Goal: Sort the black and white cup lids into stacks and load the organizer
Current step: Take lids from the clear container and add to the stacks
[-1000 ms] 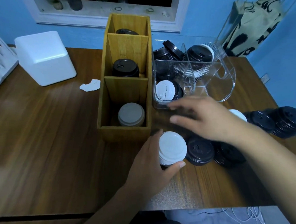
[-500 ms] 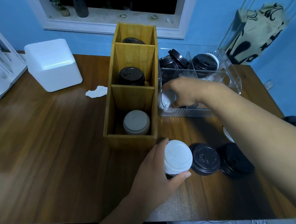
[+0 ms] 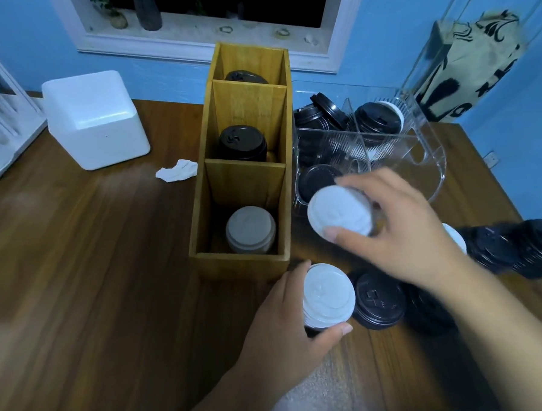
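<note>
My left hand (image 3: 288, 323) grips a short stack of white lids (image 3: 327, 293) standing on the table just in front of the wooden organizer (image 3: 207, 208). My right hand (image 3: 399, 230) pinches a single white lid (image 3: 339, 212) in the air, near the front of the clear plastic bin (image 3: 431, 165). The organizer's near compartment holds a white lid stack (image 3: 250, 230); its middle compartment holds a black stack (image 3: 241, 142), and a black lid (image 3: 244, 76) shows in the far one. Black lids (image 3: 378, 295) lie beside the white stack.
The clear bin holds several loose black lids (image 3: 321, 108) and some white ones. More black lids (image 3: 523, 248) lie at the right table edge. A white box (image 3: 92, 120) and crumpled paper (image 3: 177, 171) sit left of the organizer. A printed bag (image 3: 472, 62) hangs at the right.
My right hand reached into the clear bin, took out a white lid and pulled it back toward me. My left hand stayed on the white stack.
</note>
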